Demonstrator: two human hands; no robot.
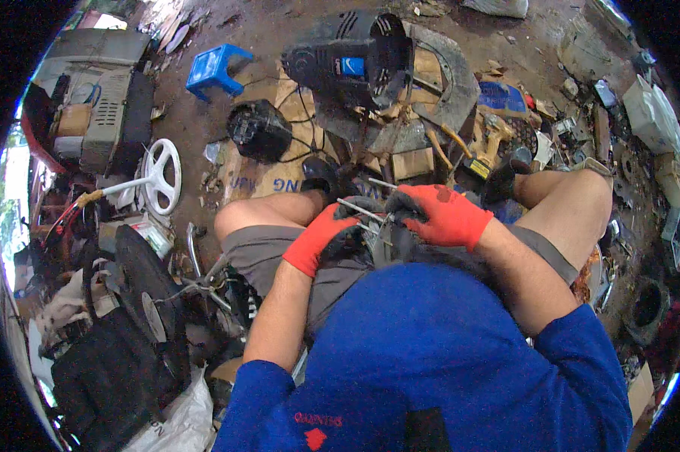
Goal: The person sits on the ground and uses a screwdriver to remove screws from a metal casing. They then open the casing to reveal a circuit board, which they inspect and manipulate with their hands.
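Observation:
My left hand (329,237), in an orange glove with dark coating, grips thin pale metal rods (359,209) above my lap. My right hand (430,215), gloved alike, is closed on the same cluster, close to my left. Another thin rod (382,183) points up and left from my right fingers. The lower part of the cluster is partly hidden by my fingers, and its exact shape is unclear. A yellow cordless drill (491,143) lies on the ground beyond my right hand.
Ahead are a black machine housing (321,71), a black motor-like unit (257,128) with cables, cardboard (242,169) and a blue plastic stool (212,69). A white wheel (161,177) on a shaft, black parts and a sack are at left. Metal scrap (649,309) litters the right.

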